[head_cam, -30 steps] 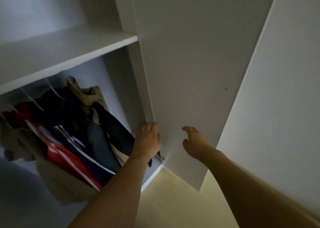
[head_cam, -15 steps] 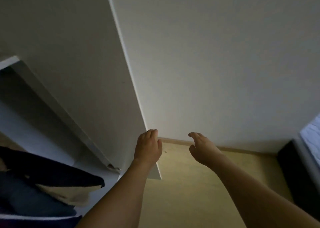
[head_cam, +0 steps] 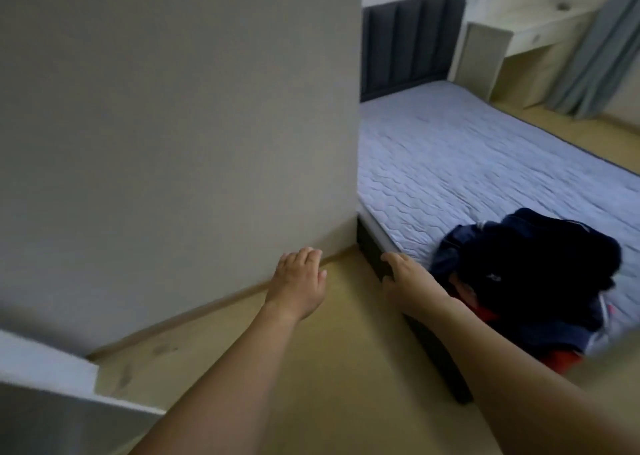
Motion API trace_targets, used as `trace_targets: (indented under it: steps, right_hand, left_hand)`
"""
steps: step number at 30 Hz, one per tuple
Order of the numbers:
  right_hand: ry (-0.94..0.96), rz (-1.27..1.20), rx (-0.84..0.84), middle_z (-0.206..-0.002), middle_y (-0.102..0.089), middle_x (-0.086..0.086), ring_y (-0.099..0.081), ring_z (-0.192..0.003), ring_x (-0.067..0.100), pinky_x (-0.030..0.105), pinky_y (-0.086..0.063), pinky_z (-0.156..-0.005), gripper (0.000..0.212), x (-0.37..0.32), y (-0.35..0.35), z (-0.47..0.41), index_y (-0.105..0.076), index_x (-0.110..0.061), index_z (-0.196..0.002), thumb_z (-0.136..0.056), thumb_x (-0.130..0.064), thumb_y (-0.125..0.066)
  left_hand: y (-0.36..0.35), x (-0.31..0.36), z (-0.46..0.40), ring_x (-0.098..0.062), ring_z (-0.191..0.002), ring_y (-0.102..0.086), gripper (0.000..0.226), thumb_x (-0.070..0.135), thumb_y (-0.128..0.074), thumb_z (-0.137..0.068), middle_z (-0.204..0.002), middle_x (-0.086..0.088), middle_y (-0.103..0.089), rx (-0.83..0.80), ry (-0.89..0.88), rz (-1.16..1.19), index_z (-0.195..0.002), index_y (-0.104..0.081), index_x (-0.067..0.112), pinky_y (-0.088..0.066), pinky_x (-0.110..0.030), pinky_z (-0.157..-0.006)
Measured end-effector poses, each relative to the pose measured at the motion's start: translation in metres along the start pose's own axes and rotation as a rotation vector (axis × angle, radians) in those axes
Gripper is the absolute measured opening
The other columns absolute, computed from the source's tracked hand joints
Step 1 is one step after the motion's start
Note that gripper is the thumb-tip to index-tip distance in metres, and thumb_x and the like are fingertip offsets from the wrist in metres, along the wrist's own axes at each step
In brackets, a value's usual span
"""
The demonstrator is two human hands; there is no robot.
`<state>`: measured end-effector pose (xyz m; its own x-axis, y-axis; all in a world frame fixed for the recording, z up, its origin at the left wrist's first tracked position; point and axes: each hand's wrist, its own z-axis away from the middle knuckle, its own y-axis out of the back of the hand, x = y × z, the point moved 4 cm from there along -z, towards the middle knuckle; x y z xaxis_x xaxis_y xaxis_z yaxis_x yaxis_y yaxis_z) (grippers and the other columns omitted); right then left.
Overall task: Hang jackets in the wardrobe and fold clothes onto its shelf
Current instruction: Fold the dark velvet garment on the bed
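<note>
Head view: the left hand (head_cam: 299,280) and right hand (head_cam: 407,280) reach forward, fingers relaxed, holding nothing. The pile of dark clothes (head_cam: 530,281) lies on the bed (head_cam: 467,164), just right of the right hand.

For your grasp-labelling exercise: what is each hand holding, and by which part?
Nothing is held: the left hand and right hand are both free and relaxed.

A quilted mattress (head_cam: 485,164) meets a dark padded headboard (head_cam: 412,39) — desk (head_cam: 540,35) and curtain (head_cam: 599,46) beyond.
</note>
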<state>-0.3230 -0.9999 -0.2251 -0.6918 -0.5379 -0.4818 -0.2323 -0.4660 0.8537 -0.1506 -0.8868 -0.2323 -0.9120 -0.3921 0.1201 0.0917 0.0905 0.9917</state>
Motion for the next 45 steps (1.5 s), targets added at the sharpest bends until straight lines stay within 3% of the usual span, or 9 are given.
trace_targets:
  steps: [10, 15, 21, 29, 33, 37, 41, 43, 45]
  right_hand:
    - [-0.258, -0.044, 0.060, -0.146, -0.041, 0.004, -0.043, -0.130, 0.024, 0.031, -0.035, -0.105, 0.048, 0.216, 0.101, -0.038, -0.042, -0.016, -0.140, -0.092, -0.021, -0.046]
    - [-0.348, -0.070, 0.086, -0.149, -0.038, 0.003, -0.038, -0.135, 0.021, 0.031, -0.033, -0.108, 0.051, 0.315, 0.157, -0.062, -0.040, -0.016, -0.143, -0.093, -0.019, -0.046]
    - [-0.434, -0.125, 0.081, -0.148, -0.038, 0.005, -0.040, -0.133, 0.023, 0.033, -0.033, -0.107, 0.052, 0.458, 0.217, -0.083, -0.039, -0.014, -0.143, -0.092, -0.018, -0.047]
    - [-0.309, -0.122, -0.131, -0.144, -0.041, 0.009, -0.044, -0.126, 0.028, 0.040, -0.040, -0.102, 0.048, 0.601, 0.266, -0.155, -0.042, -0.012, -0.139, -0.091, -0.016, -0.045]
    - [-0.291, -0.131, -0.197, -0.129, -0.052, 0.013, -0.053, -0.108, 0.030, 0.041, -0.046, -0.090, 0.037, 0.628, 0.285, -0.193, -0.052, -0.007, -0.124, -0.088, -0.017, -0.048]
    - [-0.327, -0.159, -0.261, -0.135, -0.048, 0.015, -0.054, -0.106, 0.028, 0.032, -0.044, -0.082, 0.048, 0.665, 0.281, -0.240, -0.043, -0.007, -0.138, -0.091, -0.018, -0.047]
    - [-0.341, -0.151, -0.316, -0.131, -0.049, 0.014, -0.054, -0.088, 0.021, 0.029, -0.042, -0.068, 0.044, 0.714, 0.253, -0.305, -0.044, -0.007, -0.135, -0.091, -0.015, -0.048]
    - [-0.327, -0.112, -0.373, -0.135, -0.047, 0.014, -0.055, -0.095, 0.024, 0.031, -0.045, -0.072, 0.048, 0.741, 0.226, -0.344, -0.040, -0.007, -0.138, -0.091, -0.015, -0.048]
    - [-0.318, -0.048, -0.427, -0.140, -0.043, 0.014, -0.052, -0.111, 0.030, 0.036, -0.047, -0.088, 0.058, 0.767, 0.197, -0.382, -0.032, -0.007, -0.143, -0.090, -0.020, -0.050]
  left_hand:
    - [-0.077, 0.186, -0.170, -0.026, -0.124, -0.048, 0.044, 0.033, -0.045, -0.096, -0.136, -0.009, -0.053, -0.063, -0.107, 0.108, -0.134, -0.051, 0.010, -0.031, -0.036, -0.107]
    - [-0.117, 0.294, -0.248, -0.025, -0.121, -0.050, 0.041, 0.035, -0.042, -0.096, -0.130, -0.006, -0.055, -0.168, -0.206, 0.131, -0.130, -0.051, 0.014, -0.034, -0.034, -0.104]
    - [-0.159, 0.420, -0.316, -0.028, -0.122, -0.047, 0.038, 0.031, -0.043, -0.097, -0.132, -0.007, -0.052, -0.305, -0.187, 0.226, -0.131, -0.049, 0.015, -0.034, -0.038, -0.105]
    - [-0.208, 0.475, -0.351, -0.027, -0.122, -0.047, 0.038, 0.027, -0.047, -0.095, -0.132, -0.009, -0.052, -0.363, 0.298, 0.362, -0.130, -0.052, 0.013, -0.037, -0.036, -0.103]
    - [-0.212, 0.476, -0.345, -0.023, -0.116, -0.052, 0.035, 0.027, -0.049, -0.093, -0.129, -0.006, -0.055, -0.380, 0.541, 0.512, -0.125, -0.054, 0.014, -0.041, -0.031, -0.094]
    - [-0.235, 0.486, -0.386, -0.020, -0.106, -0.056, 0.034, 0.033, -0.049, -0.090, -0.120, 0.000, -0.059, -0.427, 0.631, 0.555, -0.122, -0.054, 0.023, -0.043, -0.030, -0.086]
    - [-0.300, 0.516, -0.443, -0.020, -0.103, -0.054, 0.038, 0.029, -0.049, -0.089, -0.126, -0.002, -0.056, -0.462, 0.716, 0.650, -0.126, -0.050, 0.020, -0.042, -0.030, -0.085]
    - [-0.344, 0.534, -0.464, -0.023, -0.112, -0.054, 0.048, 0.028, -0.049, -0.088, -0.133, -0.004, -0.052, -0.463, 0.786, 0.696, -0.135, -0.044, 0.020, -0.043, -0.031, -0.092]
    - [-0.388, 0.553, -0.481, -0.027, -0.122, -0.050, 0.061, 0.029, -0.050, -0.087, -0.142, -0.004, -0.045, -0.461, 0.830, 0.736, -0.145, -0.031, 0.021, -0.042, -0.039, -0.102]
